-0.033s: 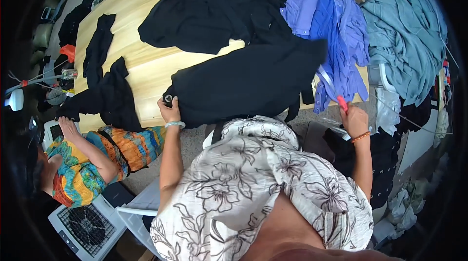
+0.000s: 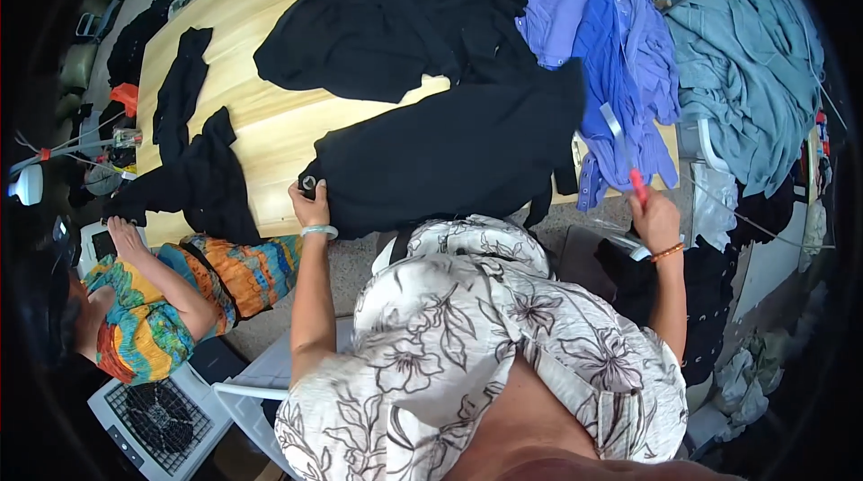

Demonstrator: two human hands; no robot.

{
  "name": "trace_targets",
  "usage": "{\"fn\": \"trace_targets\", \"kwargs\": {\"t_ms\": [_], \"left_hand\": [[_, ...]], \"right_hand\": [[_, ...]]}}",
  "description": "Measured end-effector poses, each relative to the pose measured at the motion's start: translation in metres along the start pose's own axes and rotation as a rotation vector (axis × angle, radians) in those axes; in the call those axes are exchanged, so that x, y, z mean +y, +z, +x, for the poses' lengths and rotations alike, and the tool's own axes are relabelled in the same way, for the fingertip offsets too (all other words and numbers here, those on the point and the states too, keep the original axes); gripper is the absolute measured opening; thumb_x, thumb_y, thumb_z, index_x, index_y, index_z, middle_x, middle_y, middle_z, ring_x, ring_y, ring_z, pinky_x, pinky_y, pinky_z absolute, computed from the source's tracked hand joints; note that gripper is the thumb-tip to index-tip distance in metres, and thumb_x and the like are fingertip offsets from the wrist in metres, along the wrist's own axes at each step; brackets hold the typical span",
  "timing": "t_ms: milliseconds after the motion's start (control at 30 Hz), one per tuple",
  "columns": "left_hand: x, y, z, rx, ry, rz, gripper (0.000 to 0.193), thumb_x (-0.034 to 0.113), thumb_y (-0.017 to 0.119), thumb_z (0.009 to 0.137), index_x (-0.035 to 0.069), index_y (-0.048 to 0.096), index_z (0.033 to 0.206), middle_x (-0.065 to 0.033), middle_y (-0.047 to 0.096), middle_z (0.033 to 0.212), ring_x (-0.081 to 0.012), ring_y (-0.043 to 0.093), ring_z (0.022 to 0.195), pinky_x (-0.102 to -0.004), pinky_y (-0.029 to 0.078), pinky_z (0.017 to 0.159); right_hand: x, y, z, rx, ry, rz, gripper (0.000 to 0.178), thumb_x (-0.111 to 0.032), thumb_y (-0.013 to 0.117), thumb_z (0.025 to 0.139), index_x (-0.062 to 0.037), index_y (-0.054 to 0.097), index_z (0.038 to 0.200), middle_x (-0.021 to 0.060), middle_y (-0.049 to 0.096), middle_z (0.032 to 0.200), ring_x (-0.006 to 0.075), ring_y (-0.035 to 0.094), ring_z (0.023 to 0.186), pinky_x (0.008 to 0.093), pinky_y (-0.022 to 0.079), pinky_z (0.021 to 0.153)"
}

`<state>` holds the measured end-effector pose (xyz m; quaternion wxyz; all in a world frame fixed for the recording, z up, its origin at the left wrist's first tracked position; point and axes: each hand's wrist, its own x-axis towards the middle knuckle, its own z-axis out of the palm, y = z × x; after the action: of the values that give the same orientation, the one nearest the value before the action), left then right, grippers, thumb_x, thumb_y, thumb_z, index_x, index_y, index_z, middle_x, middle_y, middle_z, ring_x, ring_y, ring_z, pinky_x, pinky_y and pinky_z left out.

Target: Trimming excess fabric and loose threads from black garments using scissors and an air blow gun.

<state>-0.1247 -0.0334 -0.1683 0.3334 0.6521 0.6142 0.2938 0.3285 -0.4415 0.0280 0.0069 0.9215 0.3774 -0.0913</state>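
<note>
A black garment (image 2: pixel 440 153) lies spread along the near side of the wooden table, partly overhanging its edge. At its left end my left hand (image 2: pixel 311 204) is closed on the fabric; a small dark round piece with a pale centre (image 2: pixel 309 182) shows at the fingertips. My right hand (image 2: pixel 656 218) grips a red-handled tool (image 2: pixel 637 184) with a flat silver blade, likely a knife, though its exact kind is unclear. The blade points up and away, over the purple garments (image 2: pixel 643 58), apart from the black cloth's right end. Another black garment (image 2: pixel 351 36) lies behind.
Grey-green cloth (image 2: pixel 737 58) is heaped at the far right. On the left, black pieces (image 2: pixel 211 180) lie before a co-worker in a colourful patterned dress (image 2: pixel 243 274). A fan (image 2: pixel 162 414) and a pale plastic bin (image 2: pixel 256 400) stand below the table (image 2: pixel 270 130).
The tool's blade has swung up and away, and my right hand has shifted slightly right. The black garment's right end has dropped back to the left. My left hand keeps its hold.
</note>
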Motion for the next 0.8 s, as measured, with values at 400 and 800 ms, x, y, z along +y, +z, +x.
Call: {"fn": "trace_targets", "kwargs": {"t_ms": [400, 800], "left_hand": [[0.157, 0.023, 0.111, -0.265, 0.611, 0.388, 0.035, 0.015, 0.074, 0.078, 0.003, 0.062, 0.109, -0.02, 0.059, 0.11, -0.0389, 0.054, 0.106, -0.044, 0.043, 0.095], [0.26, 0.279, 0.287, -0.443, 0.769, 0.6, 0.045, 0.023, 0.069, 0.08, 0.013, 0.059, 0.123, -0.0093, 0.059, 0.126, -0.0295, 0.052, 0.12, -0.0461, 0.044, 0.096]], "right_hand": [[-0.086, -0.04, 0.149, 0.078, -0.096, 0.773, 0.023, -0.018, 0.068, 0.087, -0.0004, 0.067, 0.102, 0.0085, 0.065, 0.069, 0.0155, 0.062, 0.06, 0.0309, 0.047, 0.057], [-0.285, 0.087, 0.306, -0.258, -0.087, 0.315, 0.05, -0.034, 0.079, 0.073, 0.0037, 0.06, 0.1, 0.0247, 0.067, 0.098, 0.0369, 0.066, 0.094, 0.0435, 0.053, 0.083]]}}
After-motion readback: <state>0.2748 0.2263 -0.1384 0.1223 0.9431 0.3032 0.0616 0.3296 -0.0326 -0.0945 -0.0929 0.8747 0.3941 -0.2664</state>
